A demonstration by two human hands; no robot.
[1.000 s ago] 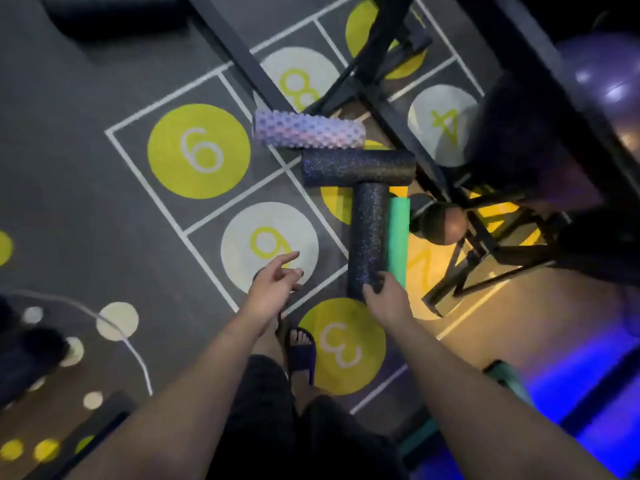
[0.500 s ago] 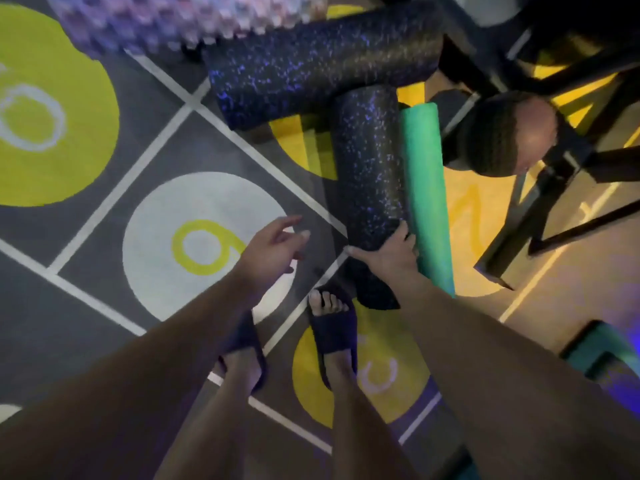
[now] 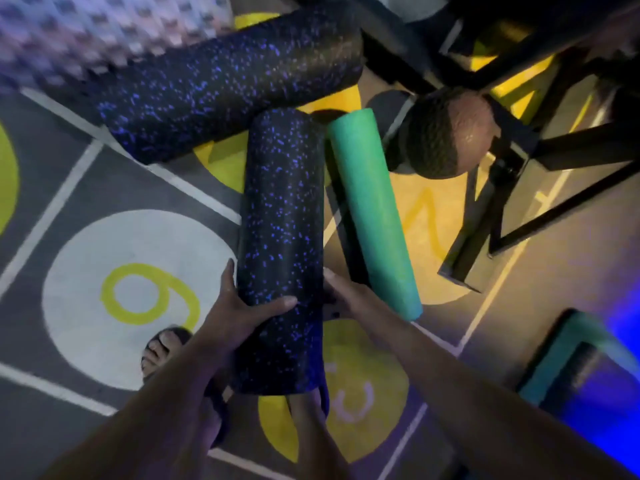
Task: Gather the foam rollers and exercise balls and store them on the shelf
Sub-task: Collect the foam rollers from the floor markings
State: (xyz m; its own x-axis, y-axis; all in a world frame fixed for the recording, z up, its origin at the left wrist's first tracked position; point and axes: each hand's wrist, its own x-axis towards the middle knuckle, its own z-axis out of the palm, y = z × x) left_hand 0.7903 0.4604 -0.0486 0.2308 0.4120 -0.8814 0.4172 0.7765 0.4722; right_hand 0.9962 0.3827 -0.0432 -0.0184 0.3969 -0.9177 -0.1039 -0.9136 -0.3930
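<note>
A black foam roller with blue speckles (image 3: 282, 220) lies lengthwise in front of me. My left hand (image 3: 239, 310) grips its near end from the left, thumb across the top. My right hand (image 3: 349, 296) presses against its right side, fingers partly hidden behind it. A second speckled black roller (image 3: 221, 84) lies crosswise beyond it. A thin green roller (image 3: 372, 209) lies just to the right. A pale knobbly roller (image 3: 97, 32) sits at the top left, blurred. A dark textured ball (image 3: 446, 135) rests beside the black metal rack (image 3: 519, 74).
The floor is a grey mat with numbered yellow and white circles (image 3: 135, 292). My feet in dark sandals (image 3: 162, 348) stand right below the roller. The rack's legs (image 3: 478, 223) slant across the upper right. A teal-edged object (image 3: 568, 358) lies at the lower right in blue light.
The view has come much closer to the floor. My left hand has moved right and taken hold of the near roller's end; my right hand has shifted to its right side.
</note>
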